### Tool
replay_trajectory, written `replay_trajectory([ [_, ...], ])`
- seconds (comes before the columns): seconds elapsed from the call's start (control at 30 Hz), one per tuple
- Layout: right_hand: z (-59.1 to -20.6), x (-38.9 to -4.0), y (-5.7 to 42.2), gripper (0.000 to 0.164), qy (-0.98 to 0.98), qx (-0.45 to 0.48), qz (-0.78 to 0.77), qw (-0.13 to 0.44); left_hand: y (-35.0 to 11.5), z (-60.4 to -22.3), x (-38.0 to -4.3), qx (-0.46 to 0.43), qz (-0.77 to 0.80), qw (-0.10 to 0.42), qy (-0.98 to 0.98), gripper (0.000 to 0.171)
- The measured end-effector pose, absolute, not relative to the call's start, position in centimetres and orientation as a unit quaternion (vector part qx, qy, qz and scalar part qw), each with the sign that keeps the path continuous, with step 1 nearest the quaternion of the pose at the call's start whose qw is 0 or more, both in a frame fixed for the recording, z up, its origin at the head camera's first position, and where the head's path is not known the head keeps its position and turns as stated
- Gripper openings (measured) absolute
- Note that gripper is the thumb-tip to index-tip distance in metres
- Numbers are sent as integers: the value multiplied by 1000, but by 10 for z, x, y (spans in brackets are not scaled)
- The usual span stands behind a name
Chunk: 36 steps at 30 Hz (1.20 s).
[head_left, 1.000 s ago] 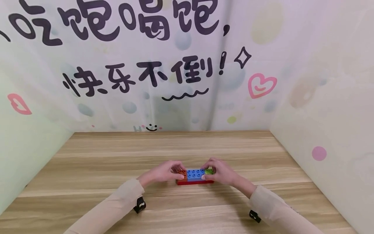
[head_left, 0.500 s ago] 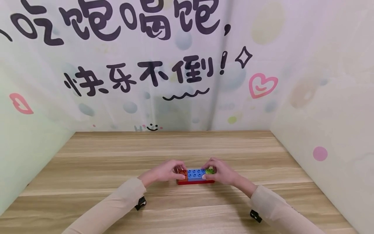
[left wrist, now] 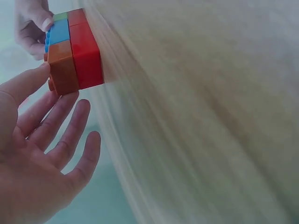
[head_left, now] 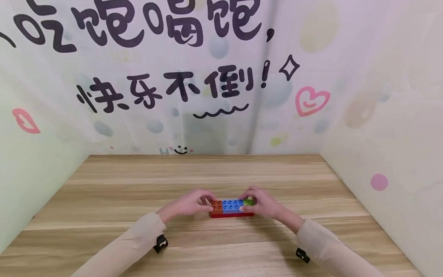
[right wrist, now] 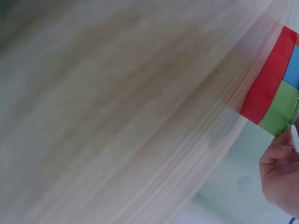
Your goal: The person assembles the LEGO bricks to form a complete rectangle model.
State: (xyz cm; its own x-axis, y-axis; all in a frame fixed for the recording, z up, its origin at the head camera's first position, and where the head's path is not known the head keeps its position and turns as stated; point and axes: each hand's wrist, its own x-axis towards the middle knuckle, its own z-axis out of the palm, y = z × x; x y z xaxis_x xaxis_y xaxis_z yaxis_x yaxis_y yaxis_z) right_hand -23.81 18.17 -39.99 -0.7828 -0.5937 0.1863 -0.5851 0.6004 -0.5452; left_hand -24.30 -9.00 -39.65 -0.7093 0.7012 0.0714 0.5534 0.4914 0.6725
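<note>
A low row of toy building bricks sits on the wooden table. On top are an orange brick (head_left: 217,209) at left, a blue brick (head_left: 231,208) in the middle and a green brick (head_left: 247,202) at right. Beneath them lie red bricks (left wrist: 86,51), with a seam showing between two. My left hand (head_left: 194,202) is at the orange end, its fingers spread and loose, thumb tip right at the brick's edge. With thumb on the blue brick's front and forefinger behind, my right hand (head_left: 262,204) grips the row near the green end, covering part of that brick.
The wooden tabletop (head_left: 138,177) runs back to a printed curtain (head_left: 221,130) with large dark lettering. Pale walls (head_left: 373,154) close in both sides. A black wrist mount (head_left: 161,243) hangs under the left sleeve, another mount (head_left: 302,255) under the right.
My left hand has loosened and drawn slightly left, uncovering more of the orange brick's studs. The right hand and the brick row stay nearly in place.
</note>
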Motion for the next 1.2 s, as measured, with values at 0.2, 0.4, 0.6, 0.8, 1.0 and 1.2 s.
replay_trajectory([
  [0.2, -399, -238, 182, 29, 888, -342, -308, -3, -91, -398, -241, 351, 365, 104, 856, 25],
  [0.4, -400, -239, 183, 28, 886, -349, -305, -23, -89, -398, -241, 352, 363, 102, 857, 25],
  [0.6, -400, -239, 182, 29, 891, -338, -301, -9, -86, -393, -239, 361, 328, 93, 868, 34],
  [0.8, -401, -240, 182, 28, 893, -336, -300, -9, -72, -391, -236, 377, 268, 35, 886, 30],
  [1.0, -402, -240, 182, 28, 895, -333, -296, -3, -65, -393, -234, 363, 270, 16, 891, 24],
  [1.2, -399, -239, 181, 29, 892, -334, -305, -1, -63, -394, -235, 351, 271, 11, 896, 27],
])
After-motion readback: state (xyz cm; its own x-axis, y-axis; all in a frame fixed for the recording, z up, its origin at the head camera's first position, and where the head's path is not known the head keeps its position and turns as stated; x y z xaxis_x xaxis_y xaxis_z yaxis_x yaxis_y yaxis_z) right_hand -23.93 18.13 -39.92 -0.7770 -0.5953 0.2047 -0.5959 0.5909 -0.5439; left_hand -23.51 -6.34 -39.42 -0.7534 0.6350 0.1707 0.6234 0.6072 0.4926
